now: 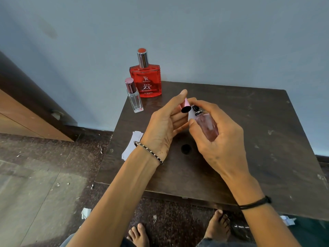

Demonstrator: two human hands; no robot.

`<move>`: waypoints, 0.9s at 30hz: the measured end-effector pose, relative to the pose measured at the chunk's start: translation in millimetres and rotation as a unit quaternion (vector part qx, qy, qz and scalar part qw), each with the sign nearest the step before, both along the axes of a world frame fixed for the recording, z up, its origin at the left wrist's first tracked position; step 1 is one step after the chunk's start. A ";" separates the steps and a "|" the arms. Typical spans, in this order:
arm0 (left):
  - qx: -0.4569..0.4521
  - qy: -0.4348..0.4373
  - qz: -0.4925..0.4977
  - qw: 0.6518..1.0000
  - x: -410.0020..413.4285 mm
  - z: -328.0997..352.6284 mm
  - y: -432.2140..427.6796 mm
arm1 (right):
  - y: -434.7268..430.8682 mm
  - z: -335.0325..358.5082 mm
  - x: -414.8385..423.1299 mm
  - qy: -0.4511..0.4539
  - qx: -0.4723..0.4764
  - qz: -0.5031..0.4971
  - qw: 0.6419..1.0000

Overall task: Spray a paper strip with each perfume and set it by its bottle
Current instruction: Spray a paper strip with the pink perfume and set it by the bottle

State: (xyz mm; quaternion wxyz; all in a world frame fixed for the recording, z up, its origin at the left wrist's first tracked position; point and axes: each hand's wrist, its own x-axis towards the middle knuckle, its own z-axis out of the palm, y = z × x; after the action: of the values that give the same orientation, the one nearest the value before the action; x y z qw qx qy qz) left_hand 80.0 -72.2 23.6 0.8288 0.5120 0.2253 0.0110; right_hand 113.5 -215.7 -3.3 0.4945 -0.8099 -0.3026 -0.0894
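My right hand [216, 138] grips a small pink perfume bottle [207, 128] above the table, with its black spray nozzle [195, 109] bare and my forefinger resting on it. My left hand [164, 127] pinches the bottle's pink cap [185, 106] between thumb and fingers, its dark opening facing me, and a white paper strip [191, 114] shows between the two hands. At the table's far left corner stand a red perfume bottle [146, 81] with a silver cap and a slim clear bottle [133, 97] with a pink cap. Several white paper strips [131, 146] lie at the left edge.
The dark wooden table [249, 139] has a round hole [186, 148] near its middle and stands against a blue-grey wall. A wooden door or panel [26, 113] is at the left. Paper scraps [85, 213] litter the floor, and my bare feet [219, 227] are below the near edge.
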 end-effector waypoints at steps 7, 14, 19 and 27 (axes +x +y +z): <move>-0.053 -0.001 -0.020 0.998 -2.8 1.5 2.9 | -0.1 -2.0 0.8 -0.024 -0.019 0.000 1.000; -0.057 0.001 -0.031 0.998 -3.3 -0.3 4.7 | 0.4 -3.7 0.6 -0.035 -0.037 -0.009 0.999; -0.067 0.010 -0.025 0.997 -2.3 0.3 4.5 | 1.4 -3.4 -0.2 -0.036 -0.041 -0.010 0.998; -0.060 0.021 -0.023 0.998 -1.9 1.6 4.7 | 3.5 -3.3 -0.6 -0.029 -0.041 -0.016 0.999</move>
State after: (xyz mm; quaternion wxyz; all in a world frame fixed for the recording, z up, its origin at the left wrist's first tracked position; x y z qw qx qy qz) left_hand 78.1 -67.5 25.1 0.8533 0.4665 0.2308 -0.0321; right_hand 112.9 -212.2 -6.6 0.4507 -0.8311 -0.3073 -0.1082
